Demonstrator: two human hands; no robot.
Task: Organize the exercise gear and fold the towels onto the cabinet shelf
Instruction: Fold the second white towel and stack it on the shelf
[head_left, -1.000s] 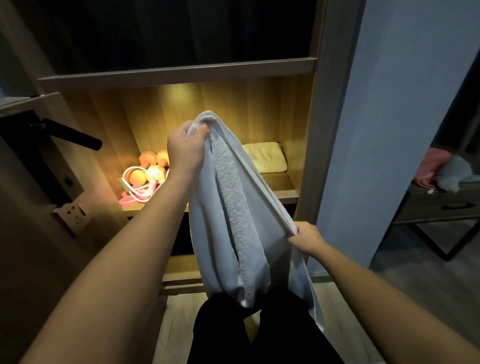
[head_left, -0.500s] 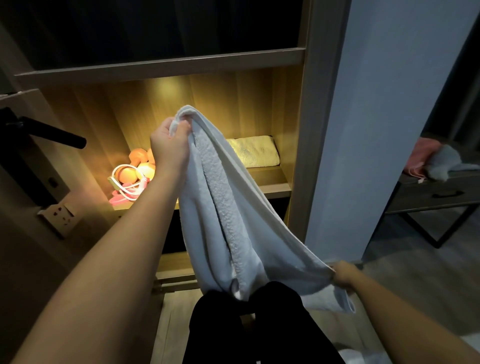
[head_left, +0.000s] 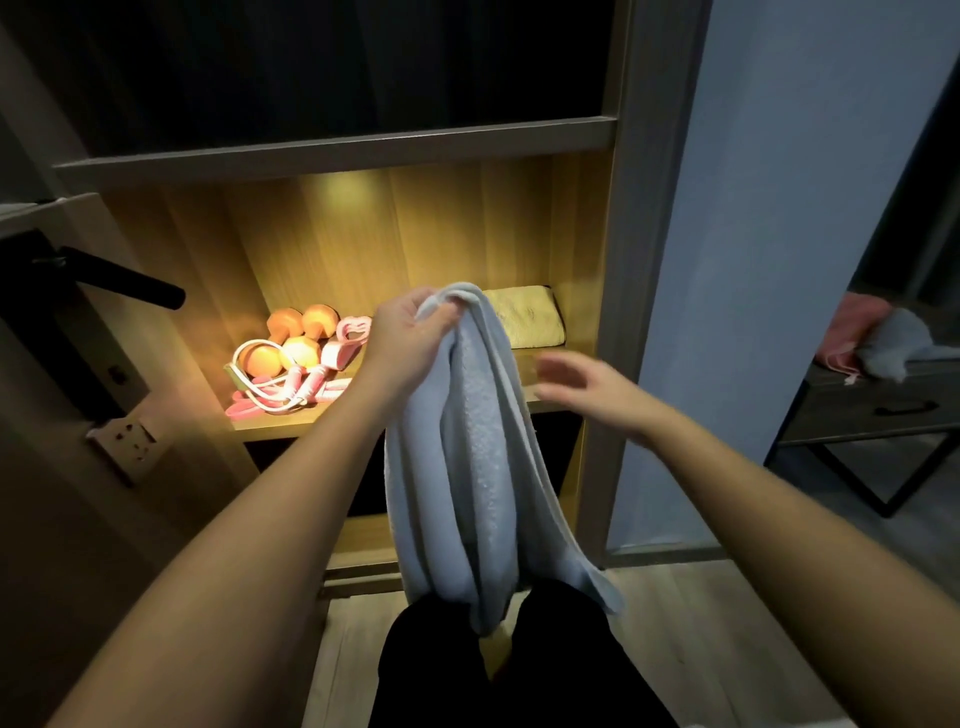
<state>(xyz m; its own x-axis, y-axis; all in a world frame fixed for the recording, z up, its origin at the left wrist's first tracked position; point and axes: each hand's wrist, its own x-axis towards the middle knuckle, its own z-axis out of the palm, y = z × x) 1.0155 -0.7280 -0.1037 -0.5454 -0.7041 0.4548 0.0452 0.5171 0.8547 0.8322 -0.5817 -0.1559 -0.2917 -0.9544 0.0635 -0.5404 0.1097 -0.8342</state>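
One hand carries the whole load; risks, big to small. On the cabinet (head_left: 618, 249), the lit shelf (head_left: 291, 428): the gap between dumbbells (head_left: 296, 338) and folded towel (head_left: 524, 317) is hidden behind the held towel (head_left: 467, 457), so fit can't be judged; a bulky fold may overlap either. That towel hangs bunched in long pleats in front of the shelf, tail down at the legs (head_left: 519, 675), unfolded. Corners are buried, so grabbing a wrong edge would twist it. The rope (head_left: 270, 387) lies in loose loops left on the shelf; a swinging towel could snag it. The left hand (head_left: 410, 338) has fingers curled round the top bunch; a slip drops it to the floor (head_left: 665, 639). The right hand (head_left: 587, 384) has fingers spread, holding nothing, just beside the towel; blurred, contact unclear.
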